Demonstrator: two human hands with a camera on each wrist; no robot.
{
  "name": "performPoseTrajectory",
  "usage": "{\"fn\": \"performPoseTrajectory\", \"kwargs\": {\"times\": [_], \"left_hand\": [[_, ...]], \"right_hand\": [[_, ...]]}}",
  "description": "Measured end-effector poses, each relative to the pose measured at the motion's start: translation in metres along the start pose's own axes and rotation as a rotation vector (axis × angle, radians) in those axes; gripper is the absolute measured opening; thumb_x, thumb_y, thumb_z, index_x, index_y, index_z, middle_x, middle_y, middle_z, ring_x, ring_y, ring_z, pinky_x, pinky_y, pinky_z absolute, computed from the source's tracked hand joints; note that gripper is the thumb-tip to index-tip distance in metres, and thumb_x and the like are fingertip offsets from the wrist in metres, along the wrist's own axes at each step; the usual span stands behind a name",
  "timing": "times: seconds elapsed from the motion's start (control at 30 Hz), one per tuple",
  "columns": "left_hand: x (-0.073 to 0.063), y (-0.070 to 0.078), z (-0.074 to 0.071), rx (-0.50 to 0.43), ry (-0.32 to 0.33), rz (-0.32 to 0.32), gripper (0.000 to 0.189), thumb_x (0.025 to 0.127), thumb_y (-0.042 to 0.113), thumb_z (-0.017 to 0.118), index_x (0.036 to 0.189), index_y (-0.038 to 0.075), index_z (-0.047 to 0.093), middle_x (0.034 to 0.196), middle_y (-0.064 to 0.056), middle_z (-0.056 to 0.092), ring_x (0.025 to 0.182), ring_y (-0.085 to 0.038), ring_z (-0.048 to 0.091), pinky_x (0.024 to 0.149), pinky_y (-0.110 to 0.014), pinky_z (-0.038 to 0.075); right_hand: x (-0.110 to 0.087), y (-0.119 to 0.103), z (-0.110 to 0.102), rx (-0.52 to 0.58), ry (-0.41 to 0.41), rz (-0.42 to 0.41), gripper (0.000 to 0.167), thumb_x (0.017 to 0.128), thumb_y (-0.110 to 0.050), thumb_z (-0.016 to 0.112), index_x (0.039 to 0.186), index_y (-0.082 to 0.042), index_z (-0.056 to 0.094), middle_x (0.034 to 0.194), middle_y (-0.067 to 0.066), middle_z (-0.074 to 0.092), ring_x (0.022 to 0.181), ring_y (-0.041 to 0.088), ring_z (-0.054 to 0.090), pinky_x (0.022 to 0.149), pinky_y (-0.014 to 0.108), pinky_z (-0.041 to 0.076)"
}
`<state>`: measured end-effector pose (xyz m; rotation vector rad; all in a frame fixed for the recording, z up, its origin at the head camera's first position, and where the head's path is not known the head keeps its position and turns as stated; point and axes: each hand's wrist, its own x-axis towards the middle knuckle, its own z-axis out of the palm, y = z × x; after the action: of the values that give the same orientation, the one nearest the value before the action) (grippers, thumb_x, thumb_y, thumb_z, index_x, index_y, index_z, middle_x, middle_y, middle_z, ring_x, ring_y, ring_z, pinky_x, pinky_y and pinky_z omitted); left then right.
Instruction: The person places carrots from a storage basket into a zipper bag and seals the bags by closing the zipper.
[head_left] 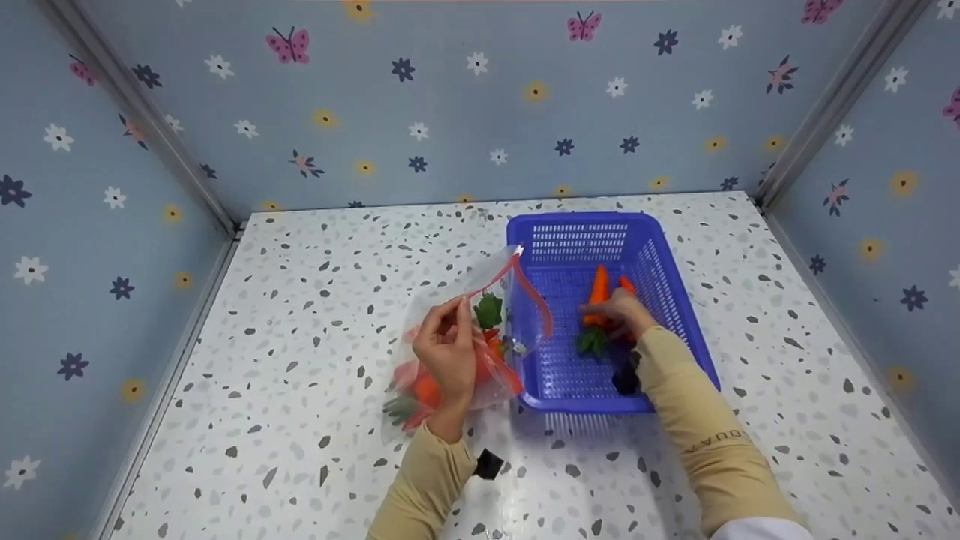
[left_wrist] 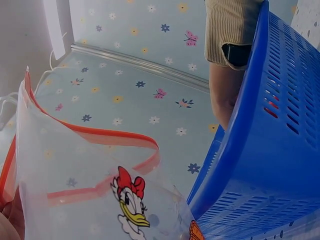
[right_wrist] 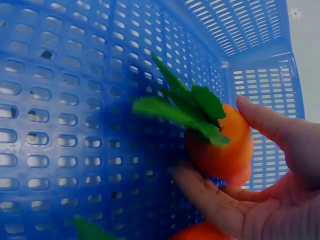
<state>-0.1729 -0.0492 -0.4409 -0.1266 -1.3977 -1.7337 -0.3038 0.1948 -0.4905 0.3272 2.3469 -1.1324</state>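
Observation:
My left hand (head_left: 448, 352) pinches the top edge of a clear zip bag (head_left: 541, 304), whose red-lined mouth stands open toward the basket. Inside the bag, orange and red pieces with green leaves (head_left: 488, 310) show through the plastic. A cartoon duck is printed on the bag (left_wrist: 85, 165) in the left wrist view. My right hand (head_left: 622, 311) reaches down into a blue plastic basket (head_left: 585, 217). Its thumb and fingers grip a leafy-topped orange carrot (right_wrist: 225, 150) near the leaf end. A second orange piece (head_left: 627, 283) lies beside that carrot, partly hidden by the hand.
The basket stands on a white speckled tabletop (head_left: 300, 300), with the bag against its left side. Perforated walls (right_wrist: 260, 25) rise around the right hand. Flower-patterned panels (head_left: 480, 112) enclose the table at the back and both sides.

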Motion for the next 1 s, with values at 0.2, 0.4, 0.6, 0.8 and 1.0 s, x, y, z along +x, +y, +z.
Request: {"fn": "performPoseTrajectory", "kwargs": {"times": [0.2, 0.4, 0.6, 0.8, 1.0], "left_hand": [[-0.001, 0.000, -0.001, -0.017, 0.002, -0.021, 0.007, 0.081, -0.007, 0.059, 0.086, -0.010, 0.062, 0.065, -0.021, 0.051, 0.045, -0.017, 0.048, 0.039, -0.022, 0.043], [-0.001, -0.001, -0.001, -0.029, 0.010, -0.035, 0.007, 0.081, -0.006, 0.059, 0.086, -0.010, 0.062, 0.065, -0.024, 0.051, 0.046, -0.016, 0.048, 0.040, -0.021, 0.043], [-0.001, -0.001, 0.000, -0.017, 0.018, -0.027, 0.008, 0.081, -0.005, 0.060, 0.086, -0.010, 0.062, 0.066, -0.023, 0.052, 0.048, -0.017, 0.048, 0.041, -0.020, 0.042], [-0.002, -0.012, -0.002, -0.005, 0.021, 0.003, 0.007, 0.082, -0.001, 0.060, 0.086, -0.005, 0.064, 0.066, -0.021, 0.052, 0.049, -0.014, 0.048, 0.041, -0.020, 0.042], [-0.002, -0.011, -0.001, -0.028, 0.021, 0.013, 0.008, 0.081, -0.003, 0.060, 0.087, -0.007, 0.063, 0.066, -0.018, 0.052, 0.048, -0.015, 0.048, 0.040, -0.020, 0.042]], "right_hand": [[0.001, 0.000, 0.002, -0.062, 0.004, 0.024, 0.041, 0.078, -0.030, 0.067, 0.093, -0.002, 0.040, 0.083, 0.009, 0.047, 0.066, 0.022, 0.057, 0.063, 0.037, 0.051], [0.011, 0.004, 0.001, -0.058, 0.036, 0.005, 0.067, 0.074, -0.035, 0.069, 0.111, 0.011, 0.039, 0.085, 0.013, 0.050, 0.066, 0.020, 0.057, 0.061, 0.034, 0.050], [0.005, -0.002, -0.004, 0.060, 0.033, -0.004, 0.090, 0.079, -0.028, 0.065, 0.135, 0.011, 0.006, 0.100, 0.017, 0.047, 0.067, 0.015, 0.055, 0.066, 0.028, 0.049], [-0.009, -0.010, -0.010, 0.137, 0.034, -0.045, 0.054, 0.081, -0.027, 0.065, 0.112, 0.009, 0.039, 0.076, 0.006, 0.050, 0.056, 0.009, 0.052, 0.054, 0.022, 0.046], [-0.016, -0.016, -0.015, 0.169, 0.033, -0.031, 0.040, 0.080, -0.034, 0.065, 0.089, -0.002, 0.043, 0.073, 0.004, 0.051, 0.055, 0.010, 0.051, 0.056, 0.025, 0.046]]}}
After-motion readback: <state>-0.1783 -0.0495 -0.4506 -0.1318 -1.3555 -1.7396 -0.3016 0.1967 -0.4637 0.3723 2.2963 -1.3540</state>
